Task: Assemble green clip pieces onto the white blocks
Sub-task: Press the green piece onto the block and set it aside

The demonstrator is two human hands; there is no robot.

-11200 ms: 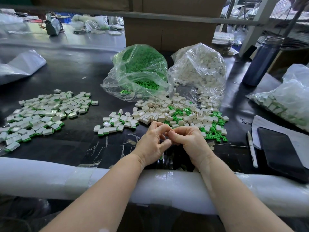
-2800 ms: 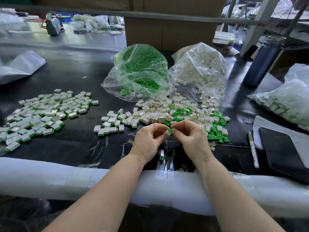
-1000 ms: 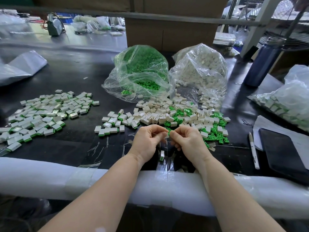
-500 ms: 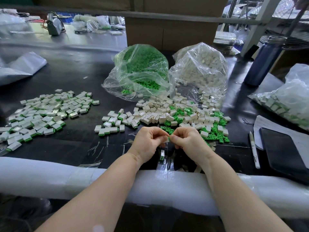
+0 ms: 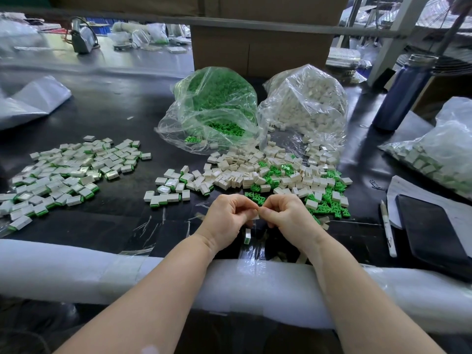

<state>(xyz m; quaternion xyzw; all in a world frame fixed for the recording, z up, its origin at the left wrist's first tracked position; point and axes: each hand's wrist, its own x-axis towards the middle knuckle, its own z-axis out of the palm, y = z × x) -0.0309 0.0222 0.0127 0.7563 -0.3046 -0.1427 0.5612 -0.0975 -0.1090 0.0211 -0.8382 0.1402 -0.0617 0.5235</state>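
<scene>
Both forearms cross a white foam pad (image 5: 76, 269) wrapped over the near edge of the black table (image 5: 107, 111). Just beyond it, the left hand (image 5: 227, 218) and right hand (image 5: 288, 215) meet fingertip to fingertip, each curled and pinching a small white block (image 5: 255, 213) between them; only a sliver of it shows, so its long axis and facing cannot be told. Below the hands one finished piece (image 5: 247, 236) stands on end, white above with a green strip at its lower end.

Past the knuckles lies a loose pile of white blocks (image 5: 242, 172), boxy, some with an open slot in one face, mixed on the right with green clips (image 5: 332, 205), small pronged pieces lying every which way. To the left spreads a flat pile of finished pieces (image 5: 63, 172), mostly lying flat, each white with a green edge.

Farther back, touching side by side, sit a clear bag of green clips (image 5: 212, 108) and a clear bag of white blocks (image 5: 306, 106), both mouths open toward the person. At right lie a pen (image 5: 388, 228) and a dark phone (image 5: 429, 226); a blue bottle (image 5: 401, 95) stands behind.
</scene>
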